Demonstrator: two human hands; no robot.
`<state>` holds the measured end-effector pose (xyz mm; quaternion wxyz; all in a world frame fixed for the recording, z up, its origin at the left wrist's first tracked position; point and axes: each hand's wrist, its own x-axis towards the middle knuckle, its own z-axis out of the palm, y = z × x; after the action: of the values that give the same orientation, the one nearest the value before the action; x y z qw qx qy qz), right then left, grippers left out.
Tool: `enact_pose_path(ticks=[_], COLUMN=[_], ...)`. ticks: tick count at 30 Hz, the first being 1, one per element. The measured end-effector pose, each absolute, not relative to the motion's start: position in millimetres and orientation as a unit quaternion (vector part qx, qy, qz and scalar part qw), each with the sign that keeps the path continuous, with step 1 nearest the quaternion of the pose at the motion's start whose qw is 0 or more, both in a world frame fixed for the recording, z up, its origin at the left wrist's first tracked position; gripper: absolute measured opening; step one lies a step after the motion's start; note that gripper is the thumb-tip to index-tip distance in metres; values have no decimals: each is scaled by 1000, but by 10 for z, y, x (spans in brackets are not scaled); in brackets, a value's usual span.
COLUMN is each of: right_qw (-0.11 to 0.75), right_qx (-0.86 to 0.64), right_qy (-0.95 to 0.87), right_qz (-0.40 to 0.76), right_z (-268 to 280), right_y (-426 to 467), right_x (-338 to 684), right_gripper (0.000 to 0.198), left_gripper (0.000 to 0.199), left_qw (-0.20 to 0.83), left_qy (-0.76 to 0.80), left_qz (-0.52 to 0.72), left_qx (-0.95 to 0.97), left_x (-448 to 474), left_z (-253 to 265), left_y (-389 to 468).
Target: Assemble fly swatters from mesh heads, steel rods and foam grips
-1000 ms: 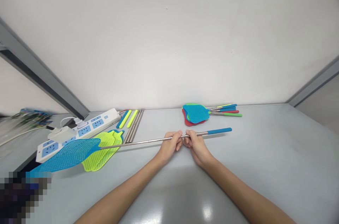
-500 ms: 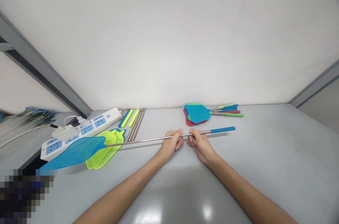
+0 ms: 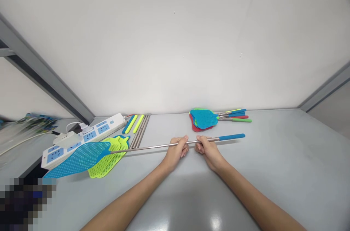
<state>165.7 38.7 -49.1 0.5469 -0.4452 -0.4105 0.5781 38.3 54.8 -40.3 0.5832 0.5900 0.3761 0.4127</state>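
Observation:
Between both hands stretches a fly swatter (image 3: 157,146) with a blue mesh head, a thin telescopic metal shaft and a blue handle. My left hand (image 3: 177,151) is closed round the middle of its shaft. Close by on the right, my right hand (image 3: 207,149) pinches the thicker shaft section just before the handle. The blue head hangs at the left, over yellow-green swatter heads (image 3: 109,165) and part of a power strip. Behind my hands lies a pile of swatters (image 3: 204,118), with blue, red and green heads and their handles pointing right.
A white power strip (image 3: 112,123) with plugs and cables runs along the left. Beside it lie a blue grip and yellow grips (image 3: 138,124), then several metal rods (image 3: 141,132). Plastic packaging (image 3: 30,129) is at the far left. A wall (image 3: 175,49) closes off the grey table's back.
My right hand has shifted slightly right with the handle, so the gap between my hands is a little wider. My left hand stays on the shaft. The view has tilted slightly.

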Motion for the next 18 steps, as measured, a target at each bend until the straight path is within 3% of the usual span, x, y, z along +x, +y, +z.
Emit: enact_pose_path(ticks=[18], right_qw=[569], right_qx=[-428], right_qy=[-371], right_qz=[596], right_z=[-474], right_y=[464], right_x=[1783], right_gripper=[38], left_gripper=[48], left_qw=[585], left_qy=[380], left_qz=[421], left_qx=[580], left_x=[379], left_z=[-413], left_y=[556])
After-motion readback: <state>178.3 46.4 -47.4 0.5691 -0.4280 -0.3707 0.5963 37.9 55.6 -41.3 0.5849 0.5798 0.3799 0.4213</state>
